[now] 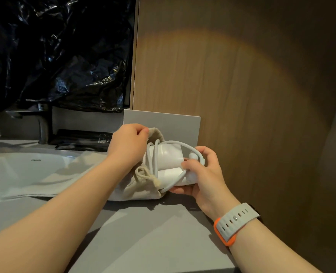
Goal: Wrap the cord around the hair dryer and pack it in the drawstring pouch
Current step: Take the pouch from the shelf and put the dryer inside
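Your folded white hair dryer (168,154), looped in its pale cord (183,143), sits half inside the beige drawstring pouch (141,189) at the back edge of the surface (143,233), left fingers (142,131) pinching the pouch rim, right fingers (189,164) gripping its end.

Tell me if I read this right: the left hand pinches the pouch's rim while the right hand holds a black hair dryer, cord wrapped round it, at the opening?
Not quite: the head view shows the hair dryer is white, not black. Otherwise yes: the left hand pinches the rim of the drawstring pouch while the right hand holds the dryer, cord wrapped round it, at the opening.
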`<action>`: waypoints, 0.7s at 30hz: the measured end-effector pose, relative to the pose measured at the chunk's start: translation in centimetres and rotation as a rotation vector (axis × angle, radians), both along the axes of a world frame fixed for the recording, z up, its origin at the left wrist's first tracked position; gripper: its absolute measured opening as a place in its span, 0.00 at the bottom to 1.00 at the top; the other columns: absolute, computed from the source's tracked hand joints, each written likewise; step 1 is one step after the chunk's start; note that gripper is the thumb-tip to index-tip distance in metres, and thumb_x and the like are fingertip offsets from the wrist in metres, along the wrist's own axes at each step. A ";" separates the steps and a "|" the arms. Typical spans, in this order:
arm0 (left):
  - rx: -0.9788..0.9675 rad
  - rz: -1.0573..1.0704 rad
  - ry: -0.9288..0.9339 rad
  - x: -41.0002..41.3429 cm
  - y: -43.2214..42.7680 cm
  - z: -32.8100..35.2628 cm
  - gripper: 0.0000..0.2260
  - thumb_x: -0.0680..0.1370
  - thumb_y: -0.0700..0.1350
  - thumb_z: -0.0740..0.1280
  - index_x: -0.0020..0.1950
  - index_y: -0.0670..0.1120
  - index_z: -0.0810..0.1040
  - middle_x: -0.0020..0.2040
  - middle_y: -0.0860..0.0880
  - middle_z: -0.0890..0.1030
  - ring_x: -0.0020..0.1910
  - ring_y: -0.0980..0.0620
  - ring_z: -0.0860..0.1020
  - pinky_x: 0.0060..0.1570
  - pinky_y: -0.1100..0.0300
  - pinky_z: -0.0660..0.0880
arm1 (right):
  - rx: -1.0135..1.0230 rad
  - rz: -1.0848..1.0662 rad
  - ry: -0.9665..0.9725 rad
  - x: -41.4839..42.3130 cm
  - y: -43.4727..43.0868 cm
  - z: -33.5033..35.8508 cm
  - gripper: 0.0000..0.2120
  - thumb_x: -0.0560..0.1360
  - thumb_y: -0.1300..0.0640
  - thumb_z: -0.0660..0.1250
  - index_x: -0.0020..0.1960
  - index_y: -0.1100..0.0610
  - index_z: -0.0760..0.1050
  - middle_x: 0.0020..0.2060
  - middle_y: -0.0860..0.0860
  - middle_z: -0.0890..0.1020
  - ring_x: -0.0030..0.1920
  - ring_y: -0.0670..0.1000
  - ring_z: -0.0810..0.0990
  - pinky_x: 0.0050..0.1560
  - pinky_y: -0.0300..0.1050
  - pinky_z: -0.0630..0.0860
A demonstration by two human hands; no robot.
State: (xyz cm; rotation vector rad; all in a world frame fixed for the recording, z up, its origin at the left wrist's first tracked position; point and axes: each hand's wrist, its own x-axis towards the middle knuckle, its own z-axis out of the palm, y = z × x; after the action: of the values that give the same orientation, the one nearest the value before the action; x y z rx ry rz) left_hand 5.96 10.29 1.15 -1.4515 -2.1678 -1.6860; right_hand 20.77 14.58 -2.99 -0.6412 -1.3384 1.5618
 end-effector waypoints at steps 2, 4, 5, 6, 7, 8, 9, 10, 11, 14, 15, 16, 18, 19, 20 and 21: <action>-0.021 0.013 0.057 0.1 0.0 0.0 0.12 0.80 0.46 0.58 0.51 0.49 0.82 0.49 0.48 0.82 0.48 0.46 0.77 0.51 0.49 0.76 | 0.025 0.012 -0.039 -0.3 -0.1 -0.1 0.20 0.72 0.68 0.65 0.57 0.48 0.68 0.53 0.53 0.74 0.47 0.57 0.80 0.29 0.48 0.80; -0.005 -0.020 0.084 0.5 -0.2 0.1 0.12 0.80 0.47 0.58 0.53 0.49 0.82 0.50 0.50 0.82 0.50 0.47 0.77 0.53 0.50 0.75 | 0.025 0.008 -0.050 -0.5 -0.2 -0.2 0.20 0.72 0.67 0.66 0.57 0.47 0.68 0.53 0.53 0.74 0.48 0.58 0.80 0.30 0.48 0.80; 0.010 -0.053 0.087 0.8 -0.3 0.1 0.12 0.80 0.46 0.58 0.53 0.49 0.82 0.50 0.50 0.82 0.51 0.48 0.77 0.53 0.52 0.75 | 0.017 0.006 -0.045 -0.5 -0.2 -0.2 0.19 0.73 0.67 0.66 0.57 0.47 0.68 0.53 0.54 0.75 0.48 0.58 0.80 0.29 0.47 0.79; 0.021 -0.093 0.090 1.1 -0.4 0.2 0.12 0.80 0.46 0.59 0.54 0.48 0.82 0.49 0.51 0.82 0.51 0.49 0.77 0.52 0.55 0.74 | 0.004 0.004 -0.032 -0.5 -0.2 -0.1 0.19 0.73 0.66 0.66 0.57 0.48 0.68 0.53 0.54 0.75 0.47 0.58 0.81 0.28 0.46 0.79; 0.027 -0.139 0.091 1.6 -0.5 0.1 0.12 0.80 0.45 0.59 0.54 0.48 0.82 0.48 0.53 0.81 0.51 0.51 0.76 0.50 0.59 0.72 | -0.011 0.001 -0.011 -0.4 -0.3 -0.1 0.18 0.73 0.66 0.65 0.57 0.48 0.68 0.52 0.55 0.75 0.46 0.58 0.81 0.28 0.46 0.78; 0.035 -0.188 0.086 2.0 -0.6 0.1 0.11 0.80 0.45 0.60 0.53 0.49 0.83 0.46 0.54 0.81 0.50 0.53 0.76 0.49 0.61 0.70 | -0.024 -0.009 0.013 -0.4 -0.3 0.0 0.18 0.73 0.66 0.65 0.57 0.49 0.69 0.51 0.56 0.76 0.44 0.57 0.81 0.27 0.45 0.78; 0.045 -0.235 0.073 2.5 -0.7 0.0 0.11 0.79 0.44 0.61 0.52 0.49 0.83 0.44 0.55 0.80 0.50 0.54 0.76 0.48 0.62 0.70 | -0.033 -0.029 0.035 -0.4 -0.4 0.0 0.17 0.73 0.67 0.65 0.56 0.50 0.69 0.50 0.56 0.76 0.41 0.57 0.81 0.26 0.45 0.77; 0.052 -0.275 0.053 2.8 -0.7 -0.1 0.11 0.79 0.44 0.61 0.52 0.50 0.83 0.44 0.56 0.80 0.50 0.55 0.77 0.49 0.61 0.71 | -0.039 -0.055 0.051 -0.3 -0.4 0.0 0.17 0.73 0.67 0.65 0.56 0.50 0.69 0.49 0.57 0.77 0.40 0.57 0.81 0.26 0.44 0.77; 0.053 -0.303 0.029 3.0 -0.7 -0.2 0.11 0.79 0.44 0.61 0.51 0.50 0.83 0.44 0.56 0.80 0.50 0.56 0.77 0.51 0.61 0.72 | -0.044 -0.081 0.065 -0.3 -0.4 0.1 0.17 0.73 0.67 0.65 0.55 0.49 0.70 0.48 0.57 0.77 0.40 0.57 0.81 0.26 0.44 0.76; 0.048 -0.357 -0.033 2.9 -0.6 -0.5 0.10 0.79 0.44 0.62 0.50 0.52 0.83 0.45 0.56 0.82 0.50 0.55 0.78 0.54 0.57 0.74 | -0.053 -0.119 0.093 -0.3 -0.4 0.0 0.17 0.73 0.66 0.67 0.55 0.49 0.70 0.48 0.57 0.78 0.41 0.58 0.83 0.28 0.45 0.77; 0.042 -0.373 -0.038 2.9 -0.5 -0.6 0.10 0.79 0.44 0.62 0.49 0.52 0.83 0.45 0.56 0.83 0.50 0.54 0.79 0.53 0.56 0.75 | -0.062 -0.110 0.101 -0.4 -0.5 0.0 0.17 0.73 0.66 0.67 0.56 0.49 0.69 0.48 0.57 0.78 0.39 0.57 0.83 0.29 0.46 0.78; 0.029 -0.381 -0.029 2.8 -0.4 -0.7 0.10 0.79 0.44 0.62 0.49 0.53 0.82 0.44 0.56 0.83 0.48 0.54 0.79 0.51 0.56 0.75 | -0.078 -0.091 0.114 -0.5 -0.6 0.0 0.18 0.73 0.66 0.67 0.57 0.50 0.68 0.48 0.57 0.78 0.37 0.56 0.84 0.29 0.46 0.78; -0.011 -0.371 0.027 2.5 -0.2 -1.0 0.09 0.79 0.45 0.62 0.50 0.54 0.82 0.40 0.58 0.81 0.42 0.56 0.77 0.42 0.60 0.73 | -0.109 -0.045 0.117 -0.5 -0.6 0.0 0.19 0.74 0.65 0.67 0.59 0.50 0.67 0.49 0.57 0.78 0.35 0.54 0.84 0.29 0.46 0.78; -0.037 -0.356 0.068 2.4 -0.2 -1.1 0.09 0.80 0.45 0.62 0.52 0.53 0.82 0.39 0.58 0.80 0.39 0.58 0.76 0.39 0.63 0.71 | -0.119 -0.020 0.097 -0.5 -0.6 -0.1 0.18 0.74 0.63 0.67 0.59 0.50 0.66 0.50 0.57 0.77 0.36 0.54 0.84 0.30 0.47 0.79; -0.066 -0.345 0.109 2.2 -0.3 -1.1 0.09 0.80 0.46 0.62 0.53 0.53 0.82 0.39 0.59 0.79 0.39 0.60 0.75 0.37 0.65 0.70 | -0.126 0.007 0.063 -0.5 -0.5 -0.1 0.16 0.75 0.60 0.66 0.59 0.50 0.66 0.51 0.57 0.77 0.39 0.56 0.84 0.32 0.50 0.80; -0.098 -0.345 0.138 2.0 -0.5 -1.2 0.09 0.80 0.46 0.62 0.53 0.53 0.81 0.39 0.59 0.79 0.39 0.60 0.75 0.38 0.66 0.70 | -0.129 0.028 0.025 -0.4 -0.4 -0.1 0.13 0.76 0.57 0.65 0.58 0.50 0.66 0.51 0.56 0.77 0.43 0.57 0.84 0.35 0.53 0.81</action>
State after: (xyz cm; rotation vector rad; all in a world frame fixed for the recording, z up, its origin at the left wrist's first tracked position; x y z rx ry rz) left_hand 7.95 9.84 -0.09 -2.0017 -2.0460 -1.5249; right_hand 20.35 14.14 -3.13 -0.6825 -1.2401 1.6844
